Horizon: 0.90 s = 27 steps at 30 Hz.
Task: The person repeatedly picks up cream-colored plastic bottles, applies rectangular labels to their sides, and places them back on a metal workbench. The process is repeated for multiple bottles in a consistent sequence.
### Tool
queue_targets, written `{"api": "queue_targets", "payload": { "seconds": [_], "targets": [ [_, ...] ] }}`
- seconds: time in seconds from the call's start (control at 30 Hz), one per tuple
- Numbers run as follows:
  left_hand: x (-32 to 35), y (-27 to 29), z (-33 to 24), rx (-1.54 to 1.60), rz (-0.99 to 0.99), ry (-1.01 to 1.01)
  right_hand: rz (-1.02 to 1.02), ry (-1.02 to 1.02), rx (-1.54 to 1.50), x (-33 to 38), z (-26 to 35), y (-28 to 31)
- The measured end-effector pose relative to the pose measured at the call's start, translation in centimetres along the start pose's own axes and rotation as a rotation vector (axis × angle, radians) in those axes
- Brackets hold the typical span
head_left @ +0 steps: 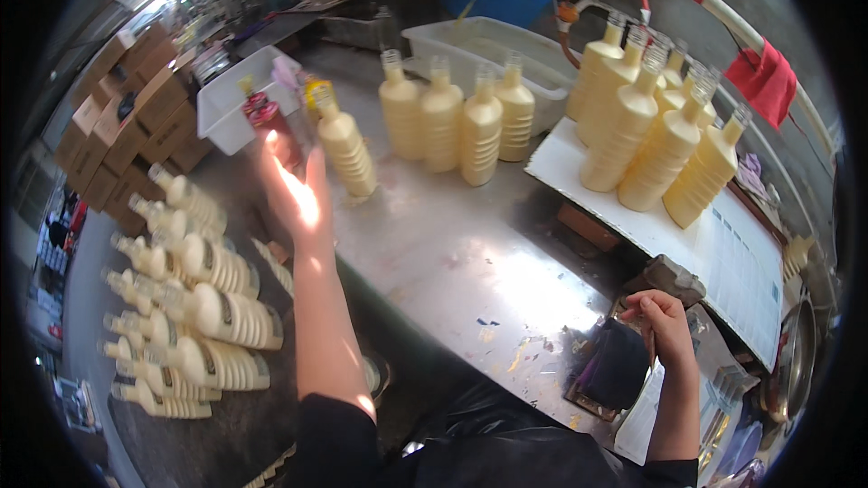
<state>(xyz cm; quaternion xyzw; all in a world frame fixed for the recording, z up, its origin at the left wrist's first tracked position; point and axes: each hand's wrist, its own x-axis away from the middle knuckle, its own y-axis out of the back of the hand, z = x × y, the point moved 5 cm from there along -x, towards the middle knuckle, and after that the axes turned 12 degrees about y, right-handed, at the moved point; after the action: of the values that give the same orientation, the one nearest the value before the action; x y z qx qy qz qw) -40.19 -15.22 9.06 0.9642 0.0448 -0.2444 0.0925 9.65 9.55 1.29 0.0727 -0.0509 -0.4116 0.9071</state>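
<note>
Left hand (294,190) is reaching out open-palmed, fingers spread, touching nothing, with a cream ribbed bottle (346,146) standing just beside it at 2 o'clock on the steel worktop (452,262). Right hand (660,321) is gripping a dark cloth (617,363) at the worktop's 5 o'clock edge.

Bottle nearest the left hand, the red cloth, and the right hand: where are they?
Bottle (348,149): head view, on its ribbed yellow body.
Red cloth (765,79): head view, middle of the hanging fabric.
Right hand (663,318): head view, back of the hand.
</note>
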Motion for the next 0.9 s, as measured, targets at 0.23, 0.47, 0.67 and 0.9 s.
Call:
{"api": "queue_targets", "payload": {
  "seconds": [0.23, 0.47, 0.67, 0.9],
  "targets": [
    [-10.7, -11.1, 9.8, -0.344, 0.068, 0.109, -0.105, -0.023, 0.029, 2.4, -2.3, 4.1],
    [-3.6, -10.5, 2.2, -0.15, 0.362, -0.047, -0.182, -0.102, -0.051, 5.2, -2.8, 5.0],
    [8.6, -12.5, -8.5, 0.543, 1.214, 0.275, -0.107, 0.051, 0.049, 4.0, -0.1, 0.8],
    [29.0, -18.6, -18.5, 0.801, 1.864, 0.617, -0.039, 0.157, 0.242, 5.5, 2.3, 0.2]
  ]
}}
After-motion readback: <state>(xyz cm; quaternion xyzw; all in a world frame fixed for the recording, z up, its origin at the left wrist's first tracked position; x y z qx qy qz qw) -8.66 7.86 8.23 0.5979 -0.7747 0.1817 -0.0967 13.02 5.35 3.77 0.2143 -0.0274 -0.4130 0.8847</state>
